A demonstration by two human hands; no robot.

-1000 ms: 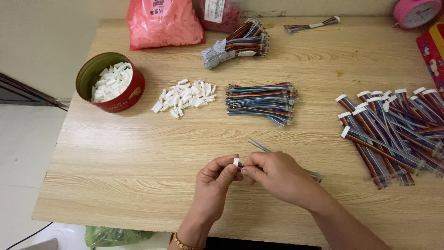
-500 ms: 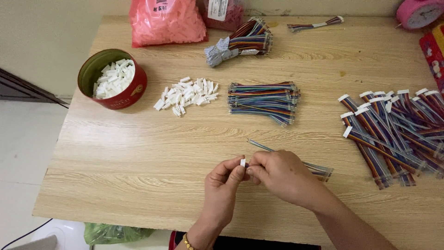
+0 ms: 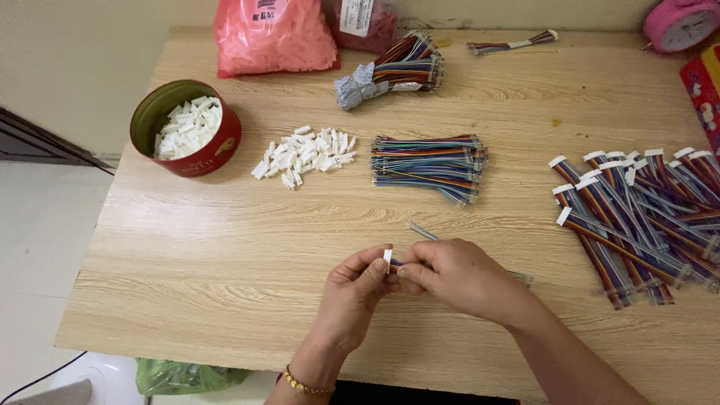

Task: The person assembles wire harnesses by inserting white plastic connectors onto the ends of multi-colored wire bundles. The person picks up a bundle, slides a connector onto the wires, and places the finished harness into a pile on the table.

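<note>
Light wood desk (image 3: 225, 247). My left hand (image 3: 358, 289) pinches the white connector housing (image 3: 388, 256); my right hand (image 3: 457, 276) clamps the ribbon cable (image 3: 517, 277), front centre. Seating step, I'd judge; next needs straight alignment, firm push.

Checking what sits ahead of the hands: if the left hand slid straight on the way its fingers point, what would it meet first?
Probably the right hand: the left hand points up-right, both pinching the white connector. Beyond lies the loose wire bundle.
</note>
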